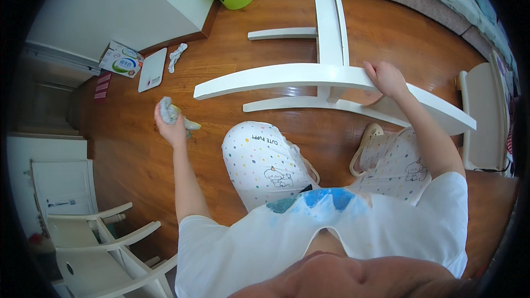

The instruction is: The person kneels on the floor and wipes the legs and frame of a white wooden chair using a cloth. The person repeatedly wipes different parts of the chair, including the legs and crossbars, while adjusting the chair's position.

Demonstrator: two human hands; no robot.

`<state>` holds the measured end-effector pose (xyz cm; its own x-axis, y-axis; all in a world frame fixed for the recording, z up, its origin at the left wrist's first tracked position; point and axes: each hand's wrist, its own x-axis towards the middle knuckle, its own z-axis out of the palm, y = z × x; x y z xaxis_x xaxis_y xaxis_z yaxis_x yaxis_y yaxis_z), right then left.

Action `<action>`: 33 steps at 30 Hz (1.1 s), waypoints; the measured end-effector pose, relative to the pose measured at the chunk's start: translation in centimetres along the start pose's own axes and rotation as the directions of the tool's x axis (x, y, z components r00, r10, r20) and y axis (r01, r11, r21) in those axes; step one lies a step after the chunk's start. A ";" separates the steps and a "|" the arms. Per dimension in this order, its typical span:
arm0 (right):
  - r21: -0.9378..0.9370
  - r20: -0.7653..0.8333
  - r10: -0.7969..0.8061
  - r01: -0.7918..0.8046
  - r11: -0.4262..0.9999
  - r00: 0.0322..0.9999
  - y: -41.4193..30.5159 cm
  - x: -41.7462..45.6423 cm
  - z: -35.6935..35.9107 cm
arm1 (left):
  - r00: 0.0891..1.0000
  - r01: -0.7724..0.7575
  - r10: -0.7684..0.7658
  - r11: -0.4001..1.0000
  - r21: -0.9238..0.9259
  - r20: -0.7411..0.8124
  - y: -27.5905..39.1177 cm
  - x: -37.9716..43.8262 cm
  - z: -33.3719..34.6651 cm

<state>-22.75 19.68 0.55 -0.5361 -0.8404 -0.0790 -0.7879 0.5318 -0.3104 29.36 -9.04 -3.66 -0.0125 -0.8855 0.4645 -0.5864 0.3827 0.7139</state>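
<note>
My left hand (pixel 169 129) grips a crumpled grey cloth (pixel 168 111) with yellow edging, held out over the floor to the left. Part of the cloth hangs past my fingers. My right hand (pixel 387 78) is closed around the upper curved bar of a white wooden chair (pixel 281 78). That chair is tipped over, its curved legs pointing left. Below and to its near side are my knees in dotted white trousers (pixel 265 161). The cloth and the chair are apart.
By the wall stand a printed carton (pixel 122 60), a flat white board (pixel 152 70) and a white rag (pixel 177 57). A green bin (pixel 236 0) is behind the chair. More white chairs (pixel 103 252) are at lower left; a cream panel (pixel 482 116) is at right.
</note>
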 end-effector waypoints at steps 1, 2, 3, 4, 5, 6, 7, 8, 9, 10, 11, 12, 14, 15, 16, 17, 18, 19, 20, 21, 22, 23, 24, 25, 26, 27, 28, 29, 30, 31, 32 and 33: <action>-0.026 0.028 0.021 -0.020 0.999 0.999 -0.1 -0.2 -0.2 | 1.000 0.025 -0.025 0.998 -0.063 0.001 1.7 -0.3 0.5; -0.011 0.059 0.049 -0.048 0.999 0.997 -0.3 -0.5 -0.2 | 0.999 0.054 -0.054 0.991 -0.126 0.005 5.6 -0.8 1.2; 0.010 0.086 0.060 -0.061 0.998 0.995 -0.6 -0.5 -0.5 | 0.997 0.079 -0.082 0.980 -0.182 -0.006 8.7 -1.2 1.6; 0.024 0.100 0.076 -0.078 0.997 0.992 -0.5 -0.4 -0.9 | 0.999 0.033 -0.022 0.970 -0.241 0.048 10.2 -1.2 2.9; 0.034 0.056 0.042 -0.044 0.998 0.998 -0.4 -0.3 -0.8 | 0.994 -0.056 0.081 0.956 -0.289 0.072 11.6 -1.4 4.3; 0.035 0.004 0.021 -0.021 0.999 1.000 0.1 -0.6 -0.6 | 0.978 -0.068 0.133 0.932 -0.355 0.162 13.7 -2.1 6.2; 0.037 -0.043 -0.007 0.009 0.999 0.999 0.3 -0.7 -0.2 | 0.941 -0.122 0.225 0.923 -0.366 0.254 16.1 -3.2 7.6; 0.019 -0.048 -0.007 0.008 1.000 0.999 0.5 -0.5 -0.1 | 0.875 -0.086 0.254 0.919 -0.385 0.413 17.1 -4.1 9.4; 0.004 -0.047 -0.002 0.002 1.000 0.999 0.7 -0.4 0.1 | 0.799 -0.135 0.314 0.924 -0.357 0.512 19.4 -5.5 11.1; -0.006 -0.038 -0.006 0.006 1.000 0.999 0.6 -0.2 0.4 | 0.705 -0.138 0.345 0.924 -0.357 0.620 20.7 -6.9 12.7; -0.010 0.010 0.015 -0.015 1.000 1.000 0.1 -0.2 0.0 | 0.554 -0.516 0.569 0.807 -0.286 0.608 21.1 -7.6 14.4; -0.015 0.060 0.047 -0.046 0.999 0.997 -0.3 -0.2 -0.6 | 0.483 -0.655 0.665 0.706 -0.268 0.570 22.9 -8.5 15.6; -0.014 0.096 0.079 -0.078 0.997 0.992 -0.8 -0.5 -0.7 | 0.441 -0.577 0.679 0.716 -0.393 0.587 25.1 -9.2 18.0; -0.009 0.078 0.077 -0.077 0.997 0.994 -0.9 -0.6 -0.9 | 0.424 -0.543 0.691 0.711 -0.446 0.585 26.1 -9.1 19.1; -0.006 0.060 0.074 -0.074 0.997 0.995 -1.1 -0.6 -1.1 | 0.436 -0.563 0.683 0.715 -0.415 0.586 26.7 -9.2 19.8; -0.005 0.059 0.065 -0.064 0.998 0.996 -1.3 -0.7 -1.0 | 0.428 -0.548 0.663 0.731 -0.407 0.615 27.0 -8.9 20.0; -0.009 0.064 0.067 -0.066 0.998 0.996 -1.2 -1.0 -0.8 | 0.413 -0.526 0.642 0.747 -0.407 0.646 27.3 -8.8 20.2; -0.013 0.070 0.068 -0.067 0.998 0.995 -1.1 -1.1 -0.8 | 0.399 -0.502 0.620 0.764 -0.405 0.676 27.7 -8.6 20.5; -0.034 0.068 0.071 -0.069 0.997 0.995 -1.0 -0.9 -1.2 | 0.387 -0.490 0.612 0.770 -0.408 0.690 28.1 -7.7 20.9; -0.012 0.076 0.072 -0.072 0.997 0.995 -1.2 -0.9 -1.3 | 0.376 -0.476 0.592 0.784 -0.399 0.713 28.4 -7.1 20.9; 0.010 0.083 0.073 -0.074 0.997 0.994 -1.4 -0.9 -1.6 | 0.365 -0.461 0.571 0.797 -0.390 0.735 28.8 -6.6 21.0; 0.031 0.090 0.074 -0.077 0.997 0.993 -1.5 -1.0 -1.5 | 0.354 -0.447 0.551 0.810 -0.380 0.756 28.8 -6.3 21.3; 0.028 0.076 0.053 -0.055 0.998 0.996 -1.6 -0.7 -1.6 | 0.352 -0.457 0.528 0.817 -0.351 0.772 29.0 -5.5 21.6; 0.020 0.066 0.035 -0.037 0.999 0.997 -1.7 -0.9 -1.5 | 0.382 -0.372 0.502 0.852 -0.368 0.776 28.8 -4.5 22.3; 0.012 0.056 0.018 -0.019 1.000 0.998 -1.7 -1.0 -1.5 | 0.409 -0.283 0.473 0.879 -0.385 0.781 28.5 -2.9 23.3; 0.009 0.061 0.020 -0.020 1.000 0.998 -1.5 -1.2 -1.7 | 0.426 -0.186 0.445 0.895 -0.405 0.788 28.5 -1.5 24.5; 0.012 0.069 0.013 -0.014 1.000 0.998 -1.5 -1.2 -1.7 | 0.549 -0.213 0.496 0.862 -0.461 0.673 28.6 -0.2 25.5; 0.015 0.078 0.007 -0.008 1.000 0.997 -1.5 -1.0 -1.7 | 0.635 -0.281 0.541 0.827 -0.487 0.552 28.2 1.5 27.3; 0.016 0.098 0.011 -0.013 1.000 0.995 -1.3 -0.8 -1.6 | 0.718 -0.322 0.548 0.808 -0.493 0.429 28.3 3.0 28.9; 0.036 0.094 0.002 -0.006 0.999 0.996 -1.5 -0.8 -1.6 | 0.763 -0.319 0.511 0.830 -0.457 0.396 28.4 4.4 30.5; 0.048 0.099 0.011 -0.016 0.999 0.995 -1.6 -1.1 -2.0 | 0.759 -0.438 0.576 0.797 -0.416 0.304 29.4 5.5 31.7; 0.058 0.095 0.012 -0.018 0.998 0.995 -1.7 -1.1 -2.2 | 0.761 -0.448 0.585 0.787 -0.424 0.282 29.9 6.8 33.5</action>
<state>-21.41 19.93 3.22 -0.5147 -0.8399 -0.1721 -0.7593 0.5397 -0.3636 -15.36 -12.46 3.35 -0.5806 -0.5241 0.6230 -0.1130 0.8097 0.5759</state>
